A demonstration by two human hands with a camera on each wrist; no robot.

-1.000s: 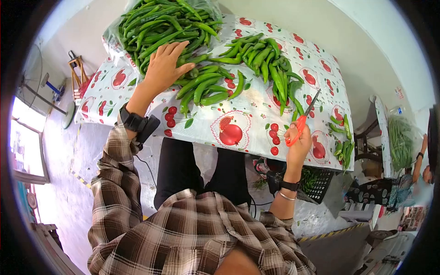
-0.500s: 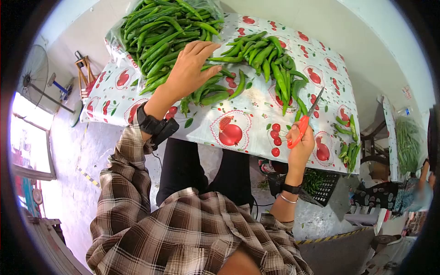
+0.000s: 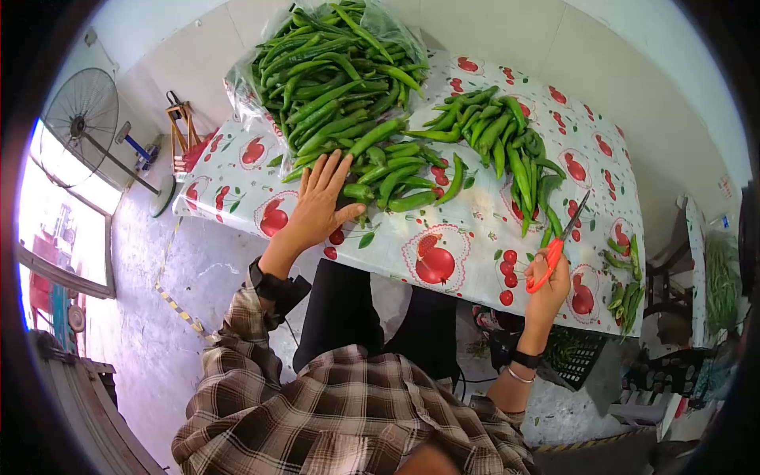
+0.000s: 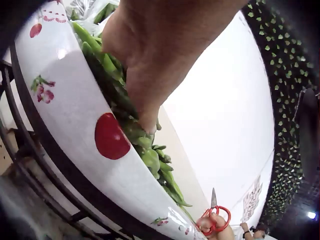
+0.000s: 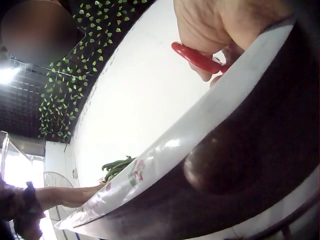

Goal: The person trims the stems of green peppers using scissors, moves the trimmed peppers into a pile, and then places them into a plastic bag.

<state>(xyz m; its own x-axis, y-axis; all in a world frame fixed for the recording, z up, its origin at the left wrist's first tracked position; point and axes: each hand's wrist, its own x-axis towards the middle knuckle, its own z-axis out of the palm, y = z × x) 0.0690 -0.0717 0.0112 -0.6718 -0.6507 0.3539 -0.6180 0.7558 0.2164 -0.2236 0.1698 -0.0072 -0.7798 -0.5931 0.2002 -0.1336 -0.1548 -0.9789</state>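
Note:
My left hand (image 3: 322, 202) lies with fingers extended and spread at the near edge of a small group of green chili peppers (image 3: 401, 172); its fingertips touch the peppers. Behind it, a large heap of green peppers (image 3: 332, 75) spills from a clear plastic bag (image 3: 404, 36). With my right hand (image 3: 552, 291) I hold scissors (image 3: 545, 267) by their red handles. The blades point away over the table, close to a curved row of peppers (image 3: 495, 131). In the left wrist view, the thumb reaches down among the peppers (image 4: 150, 159).
A cherry-and-pomegranate cloth covers the table (image 3: 372, 249). Several pepper pieces (image 3: 629, 297) lie at its right edge. Below stands a black crate (image 3: 582, 360) with greens. A fan (image 3: 79, 123) stands at left. At far right is a bag of long green vegetables (image 3: 720, 281).
My left hand swept right over the peppers, then came back left and nearer to the table's front edge. The right hand keeps holding the scissors. The head view has shifted.

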